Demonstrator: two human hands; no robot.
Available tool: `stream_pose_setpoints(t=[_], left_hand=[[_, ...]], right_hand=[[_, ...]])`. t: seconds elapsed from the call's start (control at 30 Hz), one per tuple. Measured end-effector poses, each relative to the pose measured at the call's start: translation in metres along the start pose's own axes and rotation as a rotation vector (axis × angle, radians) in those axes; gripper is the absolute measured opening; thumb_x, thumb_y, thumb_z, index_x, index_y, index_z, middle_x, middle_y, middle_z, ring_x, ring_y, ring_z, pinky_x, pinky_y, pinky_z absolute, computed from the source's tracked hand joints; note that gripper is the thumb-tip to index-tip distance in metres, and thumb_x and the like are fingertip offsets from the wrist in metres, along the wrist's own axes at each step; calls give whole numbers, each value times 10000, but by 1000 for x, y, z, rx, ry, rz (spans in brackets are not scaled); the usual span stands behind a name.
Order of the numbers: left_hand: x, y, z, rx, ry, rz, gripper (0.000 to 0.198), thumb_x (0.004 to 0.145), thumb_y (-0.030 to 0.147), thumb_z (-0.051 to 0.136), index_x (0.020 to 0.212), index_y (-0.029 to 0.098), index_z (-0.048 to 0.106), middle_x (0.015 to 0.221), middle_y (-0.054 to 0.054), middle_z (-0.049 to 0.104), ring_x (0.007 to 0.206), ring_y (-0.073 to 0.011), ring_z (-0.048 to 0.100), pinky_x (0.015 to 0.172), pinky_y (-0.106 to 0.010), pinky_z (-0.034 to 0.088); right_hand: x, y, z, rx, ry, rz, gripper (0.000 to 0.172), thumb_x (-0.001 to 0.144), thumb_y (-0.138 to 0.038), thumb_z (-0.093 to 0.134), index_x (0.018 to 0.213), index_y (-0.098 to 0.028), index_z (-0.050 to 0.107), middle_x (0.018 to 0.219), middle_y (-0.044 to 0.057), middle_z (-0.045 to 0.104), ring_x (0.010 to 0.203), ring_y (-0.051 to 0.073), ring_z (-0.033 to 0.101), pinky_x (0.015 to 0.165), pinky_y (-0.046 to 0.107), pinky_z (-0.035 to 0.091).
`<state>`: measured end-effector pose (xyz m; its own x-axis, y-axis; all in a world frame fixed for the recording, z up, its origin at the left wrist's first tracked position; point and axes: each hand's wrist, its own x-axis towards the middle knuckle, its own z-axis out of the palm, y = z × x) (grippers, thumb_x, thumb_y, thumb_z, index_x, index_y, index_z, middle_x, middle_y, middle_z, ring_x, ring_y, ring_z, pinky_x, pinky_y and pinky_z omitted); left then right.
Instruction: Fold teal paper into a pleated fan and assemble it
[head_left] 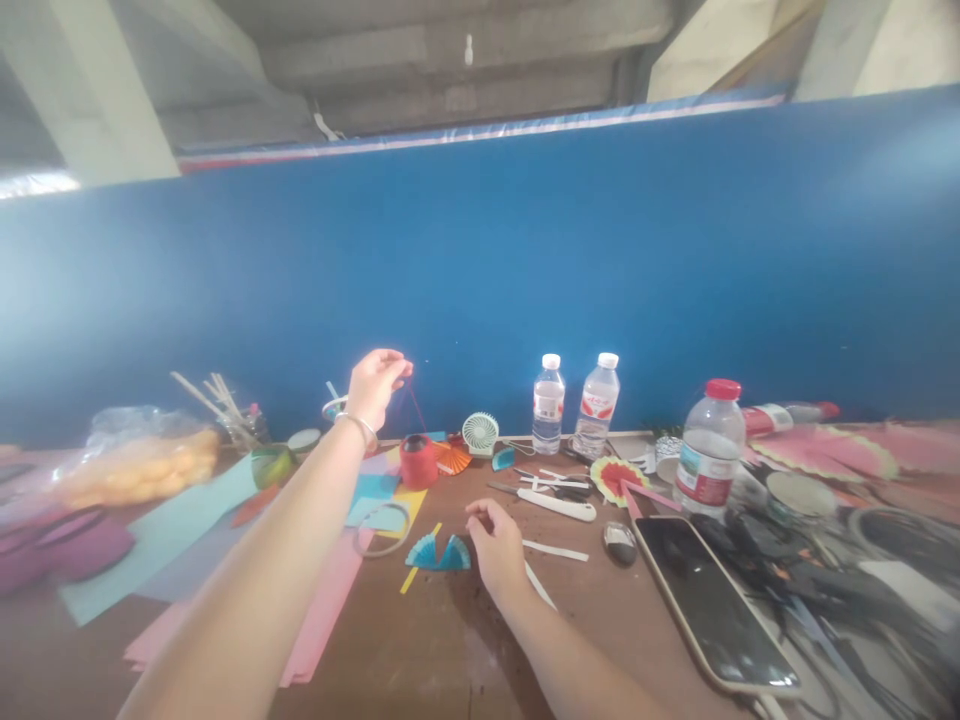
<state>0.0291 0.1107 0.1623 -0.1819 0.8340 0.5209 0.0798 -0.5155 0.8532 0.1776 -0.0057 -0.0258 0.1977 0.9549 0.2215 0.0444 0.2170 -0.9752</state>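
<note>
My left hand [381,388] is raised at arm's length, finger and thumb pinched on a thin red thread [416,402]. The thread runs down toward a red spool [418,463] standing on the table. My right hand [496,545] rests low over the table, its fingers loosely bent and apart, and I see nothing in them. Just left of it lie blue pleated paper fans [439,553], with a yellow paper strip [410,578] under them. A white-handled craft knife [556,503] is to the right of that hand.
Coloured paper sheets [322,620] and a tape ring [382,530] lie left. A small fan [480,433], two water bottles [548,410] and an orange pleated paper [453,458] stand behind. A phone [712,600], red-capped bottle [709,450] and cables crowd the right. A blue wall [480,250] rises beyond.
</note>
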Motion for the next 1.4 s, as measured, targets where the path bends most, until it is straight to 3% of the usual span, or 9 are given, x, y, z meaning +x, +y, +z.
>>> stream_pose_setpoints(t=[0.23,0.4,0.47,0.77,0.97,1.1,1.23,1.4], left_hand=[[-28,71,10,-30,-45,114,139,618,212,597,737,151,558,693,-29,632,653,-114,590,545,-197,430],[-58,100,17,71,-207,159,173,610,252,638,724,136,579,685,-54,642,634,-147,606,581,-264,477],[-62,98,25,89,-289,129,181,611,257,642,731,136,582,694,-61,643,635,-160,610,591,-296,495],[-33,59,82,-213,-285,-102,154,616,141,645,715,129,528,712,-74,621,659,-164,621,659,-335,511],[-42,51,109,-312,-349,-177,124,644,120,618,715,122,516,737,-83,614,682,-157,620,699,-339,502],[-37,54,100,-260,-418,-97,149,639,154,627,749,116,534,766,-97,620,705,-166,619,697,-339,505],[-12,55,75,-326,-151,-18,157,630,127,619,749,120,516,749,-64,608,698,-143,617,720,-322,502],[16,55,28,-367,156,68,135,640,111,578,737,141,489,715,-23,593,673,-113,613,725,-300,501]], right_hand=[[-1,1,-3,-22,12,-35,174,659,-226,439,760,-182,574,713,15,604,666,157,550,623,242,403],[0,4,-4,-23,13,-38,181,660,-246,444,767,-179,574,693,16,599,660,162,546,625,250,399],[0,4,-4,-24,19,-40,173,658,-247,449,758,-178,572,694,19,599,659,165,545,621,252,398],[-3,6,-6,-28,50,-64,167,658,-231,443,762,-181,564,684,15,587,635,163,534,603,254,395],[-4,3,-5,-15,45,-67,163,666,-241,446,759,-183,568,681,10,587,641,158,528,605,246,392],[-4,2,-5,-5,57,-66,174,647,-237,456,754,-181,580,681,14,594,636,160,526,590,244,389],[-3,3,-5,-22,44,-59,176,656,-229,443,761,-184,576,680,10,591,635,158,530,592,244,390],[-3,3,-5,-20,27,-66,173,668,-235,439,771,-182,568,692,9,591,646,156,535,608,246,394]])
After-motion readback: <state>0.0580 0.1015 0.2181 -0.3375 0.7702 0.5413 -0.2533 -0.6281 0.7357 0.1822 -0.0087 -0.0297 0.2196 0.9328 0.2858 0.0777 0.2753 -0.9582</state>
